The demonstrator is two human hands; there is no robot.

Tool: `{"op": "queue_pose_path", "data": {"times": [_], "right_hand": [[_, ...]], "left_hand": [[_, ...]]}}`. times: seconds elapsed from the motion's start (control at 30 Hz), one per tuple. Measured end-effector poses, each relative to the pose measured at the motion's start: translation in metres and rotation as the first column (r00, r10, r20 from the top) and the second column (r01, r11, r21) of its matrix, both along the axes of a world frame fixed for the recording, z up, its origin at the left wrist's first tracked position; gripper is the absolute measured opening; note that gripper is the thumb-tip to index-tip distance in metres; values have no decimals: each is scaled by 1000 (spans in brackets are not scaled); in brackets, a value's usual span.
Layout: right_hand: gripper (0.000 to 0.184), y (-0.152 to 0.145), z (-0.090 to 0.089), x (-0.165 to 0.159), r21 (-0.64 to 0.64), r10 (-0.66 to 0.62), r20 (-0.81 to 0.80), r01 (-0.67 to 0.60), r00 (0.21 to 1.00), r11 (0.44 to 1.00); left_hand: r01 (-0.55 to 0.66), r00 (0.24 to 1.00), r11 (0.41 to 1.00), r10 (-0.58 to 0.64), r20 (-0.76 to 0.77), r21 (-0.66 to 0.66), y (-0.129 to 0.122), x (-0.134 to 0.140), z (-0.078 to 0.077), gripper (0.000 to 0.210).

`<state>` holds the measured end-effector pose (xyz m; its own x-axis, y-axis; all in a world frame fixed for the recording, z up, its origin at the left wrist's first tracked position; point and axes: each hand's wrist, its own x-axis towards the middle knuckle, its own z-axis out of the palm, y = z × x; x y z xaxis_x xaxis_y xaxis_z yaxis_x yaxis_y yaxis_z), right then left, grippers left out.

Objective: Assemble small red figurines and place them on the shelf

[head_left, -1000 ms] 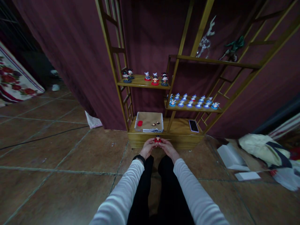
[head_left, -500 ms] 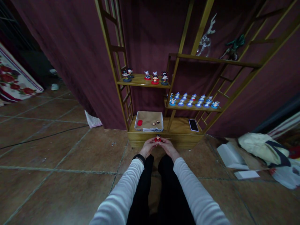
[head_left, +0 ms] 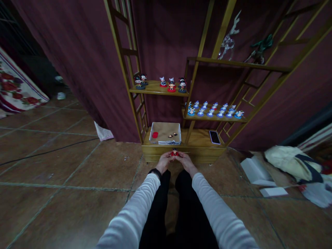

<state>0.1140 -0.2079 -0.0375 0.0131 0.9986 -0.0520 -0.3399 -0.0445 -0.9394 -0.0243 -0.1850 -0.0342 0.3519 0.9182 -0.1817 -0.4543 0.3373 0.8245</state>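
Between my two hands is a small red figurine (head_left: 175, 152) with a dark-topped head, held in front of the low wooden cabinet. My left hand (head_left: 165, 162), with a black band at the wrist, grips its left side with closed fingers. From the other side my right hand (head_left: 185, 160) pinches it. Just beyond my hands stands a shallow open box (head_left: 166, 128) on the cabinet's bottom shelf. In it lie a round red disc (head_left: 155, 135) and two small dark-and-pale pieces, one of them a figurine part (head_left: 170, 136) too small to make out.
Several figurines (head_left: 171, 86) stand on the left shelf (head_left: 151, 89), and rows of blue-and-white ones (head_left: 210, 111) on the right shelf. A phone (head_left: 214, 137) lies beside the box. Higher up stand a clear deer (head_left: 228, 43) and a green statue (head_left: 260, 48). White boxes (head_left: 256, 171) and bags are at right.
My hands stay together on the red figurine, almost in the same place. The view has shifted very slightly; the box and shelf figurines are unchanged.
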Motion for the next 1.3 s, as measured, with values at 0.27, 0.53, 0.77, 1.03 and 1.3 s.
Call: {"op": "queue_pose_path", "data": {"times": [0.27,0.53,0.77,1.03,1.3], "right_hand": [[41,0,2,-3,3,-48,-18,48,999,999],[36,-5,12,-4,-68,-5,-30,3,1000,998],[33,-7,20,-5,-158,-39,-68,28,997,987],[32,-4,15,-4,-170,-46,-62,35,997,985],[33,-6,19,-7,-161,-36,-43,28,998,987]], "left_hand": [[-33,999,999,34,-34,41,4,3,-11,49],[-9,999,1000,10,-46,25,1,2,-6,48],[8,1000,1000,-8,7,13,2,3,-6,42],[25,1000,999,-26,-5,-32,1,4,-3,34],[-18,993,1000,17,-113,-8,4,8,-9,29]]}}
